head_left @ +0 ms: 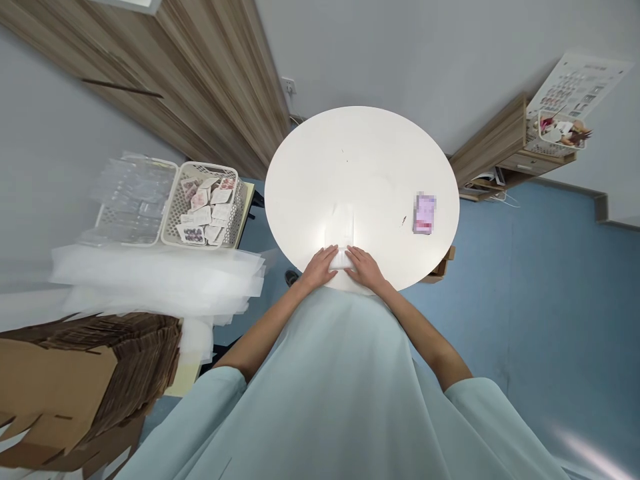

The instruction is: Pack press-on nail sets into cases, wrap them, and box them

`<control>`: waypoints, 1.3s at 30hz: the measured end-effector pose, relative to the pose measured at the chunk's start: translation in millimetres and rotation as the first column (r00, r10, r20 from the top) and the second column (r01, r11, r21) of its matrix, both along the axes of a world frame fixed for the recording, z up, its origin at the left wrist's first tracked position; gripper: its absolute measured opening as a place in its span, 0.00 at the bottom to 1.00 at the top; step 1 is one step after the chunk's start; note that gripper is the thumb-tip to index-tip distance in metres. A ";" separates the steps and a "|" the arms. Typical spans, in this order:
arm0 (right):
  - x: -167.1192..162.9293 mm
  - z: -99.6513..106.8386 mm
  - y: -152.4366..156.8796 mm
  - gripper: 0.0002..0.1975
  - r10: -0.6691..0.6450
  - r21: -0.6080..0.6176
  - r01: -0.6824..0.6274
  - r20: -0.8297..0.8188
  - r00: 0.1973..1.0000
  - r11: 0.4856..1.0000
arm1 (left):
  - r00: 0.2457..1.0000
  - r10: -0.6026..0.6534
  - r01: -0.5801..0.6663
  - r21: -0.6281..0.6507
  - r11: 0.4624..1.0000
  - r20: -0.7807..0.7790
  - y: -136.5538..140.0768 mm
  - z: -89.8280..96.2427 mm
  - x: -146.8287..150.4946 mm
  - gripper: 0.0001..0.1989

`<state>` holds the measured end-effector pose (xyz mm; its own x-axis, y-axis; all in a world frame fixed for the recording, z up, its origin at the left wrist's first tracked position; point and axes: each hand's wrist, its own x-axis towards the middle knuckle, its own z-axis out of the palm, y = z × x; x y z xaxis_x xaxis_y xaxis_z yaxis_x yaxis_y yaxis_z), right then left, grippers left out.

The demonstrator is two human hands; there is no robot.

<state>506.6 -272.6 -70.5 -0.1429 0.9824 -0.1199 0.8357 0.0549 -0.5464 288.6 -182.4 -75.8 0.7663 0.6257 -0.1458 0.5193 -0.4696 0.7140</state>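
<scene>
At the near edge of the white round table (pixel 360 160), a small white roll of what looks like foam sheet (pixel 341 259) lies between my hands. A flat, translucent strip of the same sheet (pixel 340 223) extends from it toward the table's middle. My left hand (pixel 319 269) grips the roll's left end, thumb on the near side and fingers over the top. On the other end, my right hand (pixel 366 268) holds it the same way. Whether anything is wrapped inside is hidden.
Left of the table stand a white basket of printed cards (pixel 203 213), a basket of clear plastic packs (pixel 135 200), stacked white foam sheets (pixel 160 277) and folded cardboard boxes (pixel 90 387). A blurred pinkish-purple item (pixel 425 213) lies on the table's right. A wooden shelf unit (pixel 500 147) stands beyond.
</scene>
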 end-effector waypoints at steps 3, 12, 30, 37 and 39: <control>-0.7 1.6 -15.5 0.29 -0.001 -0.007 0.000 -0.035 0.999 1.000 | 0.999 0.038 -0.038 -0.037 0.999 -0.004 -14.8 1.7 -7.6 0.35; 16.7 17.0 2.8 0.24 -0.103 -0.103 0.083 -0.201 0.974 0.991 | 0.976 0.215 -0.219 -0.187 0.958 -0.043 -3.5 13.5 -6.4 0.33; 6.9 8.1 62.6 0.10 -0.515 -0.298 0.483 -0.034 0.856 0.823 | 0.809 0.535 -0.561 -0.045 0.827 -0.241 40.0 3.8 24.7 0.10; 1.6 8.2 78.3 0.29 -0.137 -0.004 0.137 0.011 0.991 0.991 | 0.983 0.158 -0.137 0.198 0.971 -0.096 50.6 2.8 28.7 0.32; 1.6 4.4 79.1 0.35 -0.022 -0.037 0.023 0.016 1.000 0.999 | 0.992 0.023 -0.002 0.174 0.985 -0.120 54.0 0.7 29.4 0.34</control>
